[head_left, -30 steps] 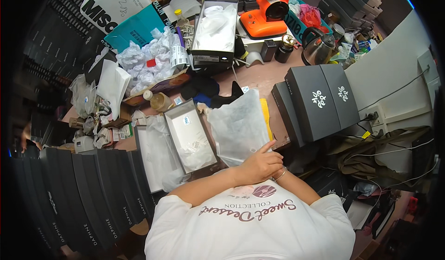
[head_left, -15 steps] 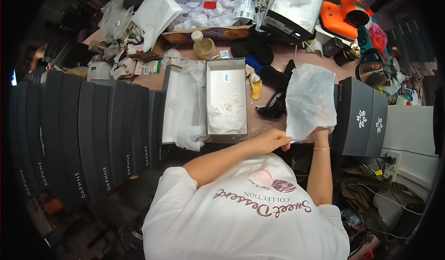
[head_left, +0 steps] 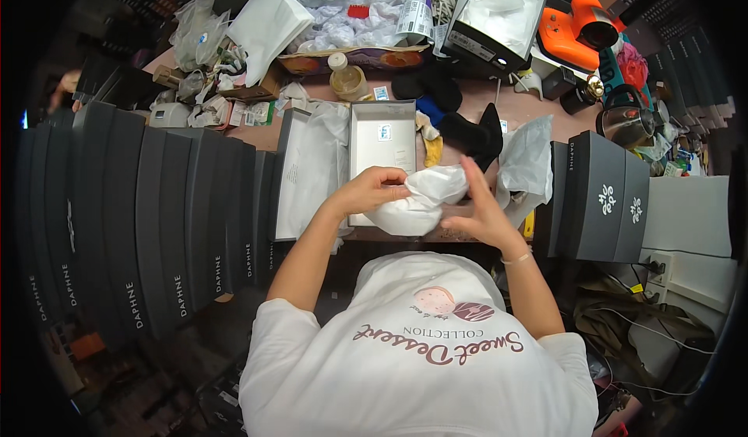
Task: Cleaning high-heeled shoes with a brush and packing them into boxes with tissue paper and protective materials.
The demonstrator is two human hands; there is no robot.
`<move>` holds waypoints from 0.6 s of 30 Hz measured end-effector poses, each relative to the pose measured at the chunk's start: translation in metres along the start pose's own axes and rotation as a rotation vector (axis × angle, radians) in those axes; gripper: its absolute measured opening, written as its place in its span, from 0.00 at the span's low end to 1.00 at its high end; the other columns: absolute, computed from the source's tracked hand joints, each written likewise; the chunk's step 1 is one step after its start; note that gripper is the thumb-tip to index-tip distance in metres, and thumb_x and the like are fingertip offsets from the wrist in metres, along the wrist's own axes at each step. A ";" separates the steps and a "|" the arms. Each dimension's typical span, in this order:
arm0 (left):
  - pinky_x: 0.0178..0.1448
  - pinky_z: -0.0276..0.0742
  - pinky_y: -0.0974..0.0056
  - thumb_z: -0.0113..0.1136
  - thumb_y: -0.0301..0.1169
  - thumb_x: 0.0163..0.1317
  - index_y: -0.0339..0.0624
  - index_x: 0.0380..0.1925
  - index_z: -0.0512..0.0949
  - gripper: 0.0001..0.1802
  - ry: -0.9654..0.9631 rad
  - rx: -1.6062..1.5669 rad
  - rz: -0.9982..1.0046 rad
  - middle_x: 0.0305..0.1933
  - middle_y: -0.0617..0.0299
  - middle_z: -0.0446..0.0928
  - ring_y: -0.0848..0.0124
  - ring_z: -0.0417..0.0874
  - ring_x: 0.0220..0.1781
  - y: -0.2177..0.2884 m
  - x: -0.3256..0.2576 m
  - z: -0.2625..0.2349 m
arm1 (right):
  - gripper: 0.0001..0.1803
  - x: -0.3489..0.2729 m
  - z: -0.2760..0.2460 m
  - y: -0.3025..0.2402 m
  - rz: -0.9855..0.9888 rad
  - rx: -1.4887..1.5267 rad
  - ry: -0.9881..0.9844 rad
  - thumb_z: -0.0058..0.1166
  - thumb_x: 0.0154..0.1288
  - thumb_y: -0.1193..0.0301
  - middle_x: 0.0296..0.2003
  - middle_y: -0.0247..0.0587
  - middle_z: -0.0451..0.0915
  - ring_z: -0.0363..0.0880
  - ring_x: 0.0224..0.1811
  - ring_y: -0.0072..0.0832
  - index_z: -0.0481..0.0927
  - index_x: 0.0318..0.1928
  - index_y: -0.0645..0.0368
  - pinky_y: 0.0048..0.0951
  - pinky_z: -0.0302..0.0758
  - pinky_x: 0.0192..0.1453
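Pinching tissue wad (head_left: 411, 216) w/ L hand (head_left: 365, 192) | R hand (head_left: 488, 217) spread alongside | hands now off translucent wrap (head_left: 525, 158) vs prev

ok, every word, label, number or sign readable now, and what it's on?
Wording not copied; where print stands:
Shirt: curved dark-red lettering, clear.
Upright dark boxes, left: pale lettering, clear.
Dark boxes, right: white lettering, clear.
White label beside crumpled white paper: barcode, fine print too small.
Sticker inside open box: too small.
White bundle in left hand: no print visible.
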State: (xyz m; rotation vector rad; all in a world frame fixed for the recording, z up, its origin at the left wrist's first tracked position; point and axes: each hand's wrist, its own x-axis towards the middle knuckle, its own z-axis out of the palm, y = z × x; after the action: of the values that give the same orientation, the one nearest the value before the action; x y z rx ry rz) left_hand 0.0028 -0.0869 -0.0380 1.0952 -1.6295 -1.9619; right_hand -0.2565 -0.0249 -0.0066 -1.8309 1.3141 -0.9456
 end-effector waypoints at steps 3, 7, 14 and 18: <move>0.44 0.71 0.75 0.62 0.28 0.62 0.37 0.39 0.79 0.08 0.243 -0.169 0.058 0.34 0.70 0.77 0.83 0.74 0.38 0.015 -0.006 0.008 | 0.19 0.027 0.027 0.031 0.304 0.423 -0.294 0.57 0.60 0.74 0.39 0.33 0.80 0.73 0.42 0.18 0.75 0.52 0.65 0.23 0.71 0.49; 0.42 0.73 0.75 0.62 0.27 0.61 0.36 0.40 0.78 0.09 0.768 -0.327 0.152 0.34 0.68 0.77 0.81 0.76 0.36 0.003 -0.054 -0.021 | 0.07 0.050 0.011 0.032 0.359 0.541 -0.156 0.55 0.62 0.76 0.29 0.27 0.76 0.70 0.28 0.12 0.79 0.41 0.61 0.17 0.68 0.30; 0.25 0.64 0.79 0.60 0.26 0.61 0.36 0.41 0.78 0.09 0.726 -0.439 -0.213 0.29 0.68 0.75 0.84 0.70 0.23 -0.053 -0.159 0.065 | 0.08 0.076 0.011 0.030 0.482 0.916 -0.212 0.47 0.70 0.67 0.23 0.28 0.71 0.61 0.15 0.13 0.73 0.40 0.59 0.17 0.57 0.17; 0.60 0.71 0.59 0.66 0.28 0.54 0.33 0.62 0.63 0.36 0.858 0.195 -0.110 0.61 0.48 0.67 0.60 0.71 0.61 -0.059 -0.151 0.122 | 0.09 0.051 0.034 0.034 0.798 1.135 -0.317 0.44 0.72 0.66 0.22 0.28 0.67 0.57 0.13 0.14 0.70 0.42 0.59 0.18 0.55 0.16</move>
State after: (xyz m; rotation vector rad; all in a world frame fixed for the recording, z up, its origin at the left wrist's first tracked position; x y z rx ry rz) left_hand 0.0186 0.1152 -0.0404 1.7959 -1.2833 -1.1030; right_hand -0.2316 -0.0784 -0.0439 -0.4727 0.8508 -0.6590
